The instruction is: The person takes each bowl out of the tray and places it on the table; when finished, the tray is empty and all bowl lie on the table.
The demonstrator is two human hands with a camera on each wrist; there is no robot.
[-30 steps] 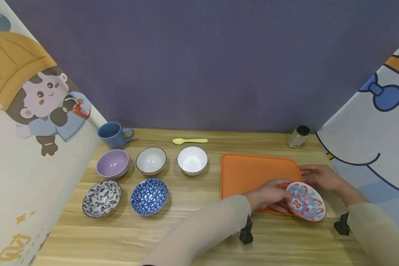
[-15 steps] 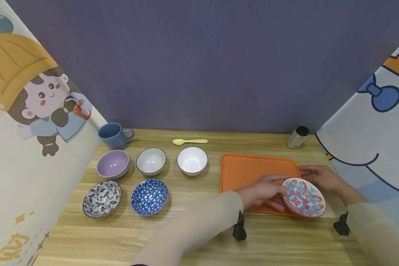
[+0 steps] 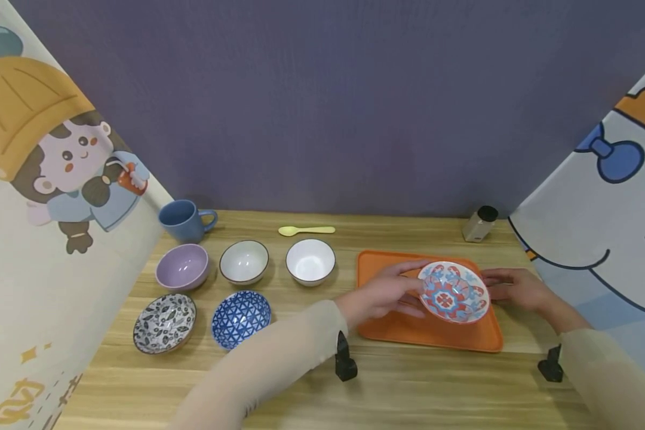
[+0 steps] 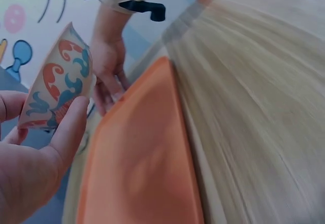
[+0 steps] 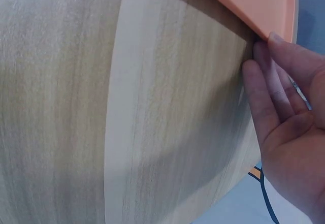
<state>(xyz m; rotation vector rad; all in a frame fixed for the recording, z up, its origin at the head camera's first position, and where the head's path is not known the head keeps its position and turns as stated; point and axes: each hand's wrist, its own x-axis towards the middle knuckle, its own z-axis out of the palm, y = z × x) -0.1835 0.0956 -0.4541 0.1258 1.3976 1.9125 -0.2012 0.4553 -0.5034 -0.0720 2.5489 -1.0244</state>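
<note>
My left hand (image 3: 384, 294) pinches the left rim of a bowl with a red, blue and white pattern (image 3: 457, 292) and holds it tilted above the orange tray (image 3: 435, 337). Thumb and fingers are on either side of its wall in the left wrist view, where the bowl (image 4: 61, 84) is seen from the side. At the tray's right edge is my right hand (image 3: 518, 291). The right wrist view shows that hand (image 5: 292, 122) with its thumb on the rim of the tray (image 5: 264, 5) and fingers beneath it.
To the left stand a purple bowl (image 3: 183, 267), two white bowls (image 3: 244, 263), a black-and-white leaf bowl (image 3: 163, 322) and a blue triangle-patterned bowl (image 3: 240, 319). Behind are a blue mug (image 3: 183, 221), a yellow spoon (image 3: 306, 230) and a black-lidded jar (image 3: 479, 224).
My left hand has carried the patterned bowl leftward and away from me, from the tray's front right corner to over the tray. My right hand has stayed at the tray's right edge.
</note>
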